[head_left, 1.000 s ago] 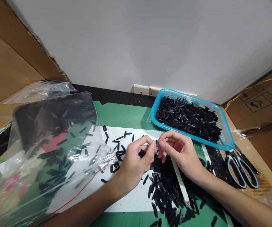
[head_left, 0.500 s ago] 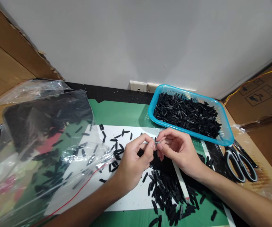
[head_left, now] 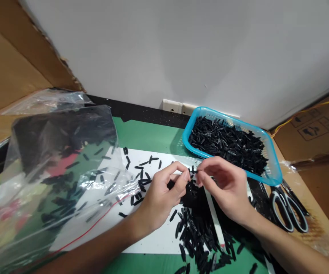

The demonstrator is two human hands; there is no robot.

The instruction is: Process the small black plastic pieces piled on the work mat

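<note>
My left hand [head_left: 164, 194] is closed, thumb and index fingertips pressed together above the white sheet [head_left: 150, 239]. Whatever lies in that pinch is hidden. Facing it across a narrow gap, my right hand [head_left: 227, 190] pinches a small black piece [head_left: 194, 172], whose end pokes out toward the left fingertips. Beneath both hands lies a heap of small, narrow black pieces [head_left: 193, 228], their exact kind too small to tell. More black pieces [head_left: 143, 179] are scattered on the sheet left of my hands.
A blue plastic basket [head_left: 186, 139] full of black pieces stands behind my right hand. Scissors [head_left: 288, 211] lie to the right. At left is a clear plastic bag [head_left: 96, 198] with a red line. Cardboard boxes [head_left: 318, 133] and a wall socket [head_left: 172, 106] border the table.
My hands have moved slightly apart, the right one shifting to the right. The grey piece that bridged the fingertips no longer shows between them. The camera view has shifted a little.
</note>
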